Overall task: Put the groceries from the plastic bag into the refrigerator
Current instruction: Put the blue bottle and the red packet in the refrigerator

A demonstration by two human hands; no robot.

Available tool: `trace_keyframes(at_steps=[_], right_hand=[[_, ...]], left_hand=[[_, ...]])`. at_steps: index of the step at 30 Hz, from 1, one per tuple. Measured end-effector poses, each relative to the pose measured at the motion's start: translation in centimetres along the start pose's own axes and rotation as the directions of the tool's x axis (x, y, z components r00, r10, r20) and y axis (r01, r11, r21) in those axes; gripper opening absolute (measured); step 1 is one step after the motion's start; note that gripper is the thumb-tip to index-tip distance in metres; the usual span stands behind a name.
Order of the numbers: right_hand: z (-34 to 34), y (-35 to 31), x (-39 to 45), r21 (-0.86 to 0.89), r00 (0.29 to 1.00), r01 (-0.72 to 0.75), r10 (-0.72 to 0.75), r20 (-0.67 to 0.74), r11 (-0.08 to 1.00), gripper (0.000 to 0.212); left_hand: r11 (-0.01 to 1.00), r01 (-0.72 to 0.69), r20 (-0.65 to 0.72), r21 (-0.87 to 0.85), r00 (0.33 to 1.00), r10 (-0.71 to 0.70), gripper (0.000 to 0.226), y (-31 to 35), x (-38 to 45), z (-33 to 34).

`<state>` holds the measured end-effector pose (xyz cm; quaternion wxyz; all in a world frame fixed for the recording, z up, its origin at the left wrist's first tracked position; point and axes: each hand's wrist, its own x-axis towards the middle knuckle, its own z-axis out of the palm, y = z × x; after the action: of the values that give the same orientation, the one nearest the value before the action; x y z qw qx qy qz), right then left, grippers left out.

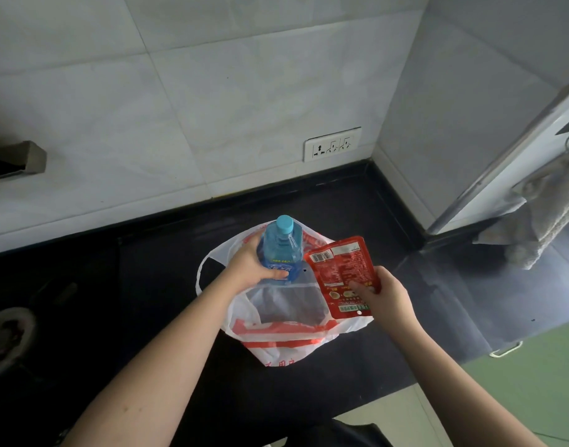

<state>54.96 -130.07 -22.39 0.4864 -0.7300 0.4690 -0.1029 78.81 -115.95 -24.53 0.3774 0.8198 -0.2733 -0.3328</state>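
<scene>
Gripping: both hands are occupied above the plastic bag (276, 345), each with 1 grocery item.
Left hand (249, 266): fingers curled round the lower body of a blue bottle (281, 253); thumb lies across the label on the near side, the other fingers wrap the far side. Closed firmly on the bottle.
Blue bottle: upright, light blue cap on top, clear blue plastic with a darker blue label. Held over the far part of the bag; its base is hidden by the hand and bag, so contact with the bag cannot be told.
Right hand (386, 300): pinches a red packet (342, 275) by its lower right corner, thumb pressed on the printed face, remaining fingers behind it.
Red packet: flat, tilted, barcode near its upper left, a green strip along its bottom edge. Just beside the bottle, on its right, over the bag's right edge.
Plastic bag: white with red print, lying on the black bench (147, 301), mouth open and handles spread; inside looks dark.
Bench: runs along a white tiled wall carrying a wall socket (332, 144).
Right edge: a pale metal-edged panel (515, 162) with a grey cloth (541, 221) hanging over it.
</scene>
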Motion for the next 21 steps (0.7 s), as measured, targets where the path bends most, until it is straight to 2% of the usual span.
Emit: trace_keyframes(at_steps=[4,7,11,14,17,21], right_hand=[[0.0,-0.4,0.3,0.011,1.000,-0.018,0.018,-0.010,1.000,0.024],[-0.1,-0.5,0.4,0.011,1.000,-0.027,0.028,-0.015,1.000,0.024],[-0.2,-0.7,0.6,0.030,0.999,-0.035,0.034,0.008,0.999,0.023],[-0.3,-0.9,0.8,0.056,1.000,-0.029,0.029,0.011,0.998,0.023],[-0.2,-1.0,1.0,0.085,0.999,-0.039,0.039,-0.004,0.996,0.026],[-0.3,-1.3,1.0,0.099,0.998,-0.060,0.062,-0.012,0.993,0.026]], left_hand=[[0.997,-0.022,0.155,0.073,0.988,0.010,0.105,0.2,0.9,-1.4],[0.992,-0.037,0.151,0.123,0.988,0.018,0.096,0.1,0.8,-1.6],[0.993,-0.015,0.002,0.119,1.000,0.015,0.072,-0.6,-1.6,0.7],[1.000,-0.001,-0.169,-0.016,0.986,-0.001,0.087,-1.1,-4.0,4.2],[0.992,-0.022,-0.372,-0.128,0.928,-0.028,0.094,-0.9,-4.0,6.9],[0.979,0.049,-0.477,-0.197,0.868,-0.139,0.091,0.5,-3.0,8.6]])
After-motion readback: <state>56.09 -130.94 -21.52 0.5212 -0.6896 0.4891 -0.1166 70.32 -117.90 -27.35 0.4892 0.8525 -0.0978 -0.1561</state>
